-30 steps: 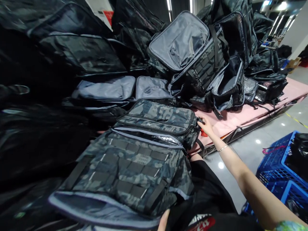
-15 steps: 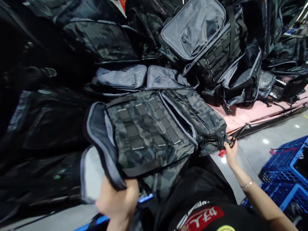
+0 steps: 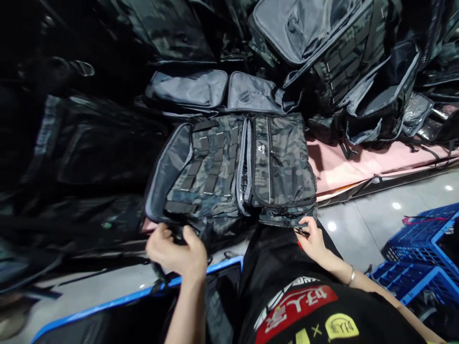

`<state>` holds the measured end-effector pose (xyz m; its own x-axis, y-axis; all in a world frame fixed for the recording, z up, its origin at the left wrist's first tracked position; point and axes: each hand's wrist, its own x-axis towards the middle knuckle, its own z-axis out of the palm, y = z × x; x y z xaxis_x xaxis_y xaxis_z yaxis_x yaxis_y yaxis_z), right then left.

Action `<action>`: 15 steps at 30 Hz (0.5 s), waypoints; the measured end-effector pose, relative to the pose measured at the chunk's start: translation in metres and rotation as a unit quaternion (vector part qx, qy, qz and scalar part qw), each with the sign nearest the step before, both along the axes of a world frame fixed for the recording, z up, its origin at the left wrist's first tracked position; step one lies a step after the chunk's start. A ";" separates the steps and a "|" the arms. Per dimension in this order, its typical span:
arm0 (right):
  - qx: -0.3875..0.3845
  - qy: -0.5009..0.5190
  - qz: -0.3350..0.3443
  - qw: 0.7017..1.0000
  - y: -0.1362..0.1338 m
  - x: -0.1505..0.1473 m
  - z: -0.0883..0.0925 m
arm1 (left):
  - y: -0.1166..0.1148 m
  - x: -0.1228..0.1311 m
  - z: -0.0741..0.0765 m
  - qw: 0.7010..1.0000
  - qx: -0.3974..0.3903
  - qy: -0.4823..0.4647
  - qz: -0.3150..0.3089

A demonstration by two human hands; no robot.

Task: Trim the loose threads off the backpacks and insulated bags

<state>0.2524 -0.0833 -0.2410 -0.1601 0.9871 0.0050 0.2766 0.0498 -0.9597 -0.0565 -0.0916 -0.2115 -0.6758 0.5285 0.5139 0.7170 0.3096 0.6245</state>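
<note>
A camouflage backpack (image 3: 215, 167) with webbing straps lies flat in front of me, its left side panel (image 3: 168, 167) folded out and a grey-edged opening down its middle. Its front pocket section (image 3: 287, 157), with a zip, faces up on the right. At the bag's lower left corner is my left hand (image 3: 179, 251), fingers curled and thumb apart, with nothing clearly held. My right hand (image 3: 311, 239) is closed on small dark thread snips (image 3: 301, 231) beside the bag's lower right corner. A bit of red shows under those fingers.
Several more camouflage bags stand behind, one with a grey-lined lid (image 3: 294, 28) open. Pink material (image 3: 344, 165) covers the bench edge. Blue crates (image 3: 419, 239) stand on the right floor, and a blue-rimmed container (image 3: 225, 263) sits below my left hand.
My left hand has let go of the raised side panel, which now lies folded out. The bag has turned and lies flatter. My right hand has moved left, snips still in it.
</note>
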 end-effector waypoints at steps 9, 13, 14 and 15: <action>-0.019 -0.036 0.015 0.999 -0.005 0.021 0.008 | 0.008 0.132 0.011 0.951 -0.102 -0.090 -0.277; -0.026 -0.066 0.017 0.997 -0.006 0.026 0.019 | 0.020 0.144 0.016 0.947 -0.199 -0.037 -0.251; -0.026 -0.078 0.017 0.996 -0.006 0.027 0.023 | 0.021 0.146 0.017 0.945 -0.214 -0.022 -0.247; -0.025 -0.091 0.018 0.995 -0.006 0.027 0.027 | 0.021 0.148 0.017 0.944 -0.218 -0.013 -0.247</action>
<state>0.2797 -0.0892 -0.2145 -0.1893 0.9790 -0.0760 0.4442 0.0163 -0.8958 0.0915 -0.0706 -0.1944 -0.3003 0.9400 0.1621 0.8273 0.1722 0.5347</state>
